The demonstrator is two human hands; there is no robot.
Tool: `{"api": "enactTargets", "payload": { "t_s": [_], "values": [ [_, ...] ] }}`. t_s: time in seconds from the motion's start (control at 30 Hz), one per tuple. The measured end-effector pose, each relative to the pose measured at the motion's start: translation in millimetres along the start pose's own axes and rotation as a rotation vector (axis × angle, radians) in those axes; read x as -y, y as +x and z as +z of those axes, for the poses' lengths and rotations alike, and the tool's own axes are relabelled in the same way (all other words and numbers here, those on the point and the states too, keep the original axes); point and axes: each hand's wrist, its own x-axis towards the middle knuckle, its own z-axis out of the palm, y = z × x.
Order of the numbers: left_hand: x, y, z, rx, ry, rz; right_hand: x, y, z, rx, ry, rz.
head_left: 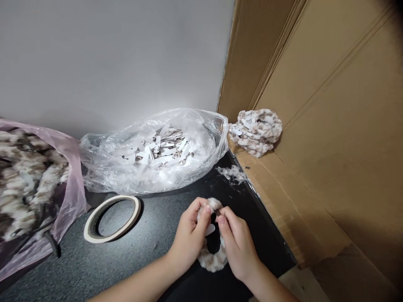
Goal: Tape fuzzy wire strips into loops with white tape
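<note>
A fluffy white and beige ring, like a plush scrunchie (213, 261), is held just above the dark tabletop. My left hand (192, 233) is closed on its upper left side, thumb pressed against the plush. On the upper right side my right hand (236, 239) pinches it, fingertips meeting the left hand's near the top. A small white tag (210, 229) sticks out into the ring's opening beside my left thumb. Whatever lies between the right fingertips is too small to make out.
A clear plastic bag (103, 167) holds many white tags. At the left, a pink bag (71, 167) contains fluffy pieces. A tape roll (91, 228) lies nearby. Stacked plush rings (260, 132) sit on cardboard (277, 188) by the cardboard wall; fluff (233, 174) lies near the table edge.
</note>
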Motion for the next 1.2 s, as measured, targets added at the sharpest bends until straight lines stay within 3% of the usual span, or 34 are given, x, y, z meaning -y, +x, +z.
{"api": "enactTargets", "payload": {
  "t_s": [0.33, 0.73, 1.03, 1.2],
  "values": [
    [1.1, 0.3, -2.1, -0.084, 0.028, 0.113, -1.8, -3.1, 1.6, 0.016, 0.013, 0.013],
    [4.3, -3.9, 1.3, 0.069, -0.167, 0.057, -2.5, -6.5, 2.6, 0.016, 0.066, 0.011],
    [4.6, -4.2, -0.2, 0.128, -0.060, 0.101, 0.0, -4.6, 0.6, 0.007, 0.185, -0.033],
    [5.1, -3.5, -1.9, 0.140, -0.018, 0.105, 0.4, -6.4, -0.4, -0.025, 0.144, -0.072]
  ]
}}
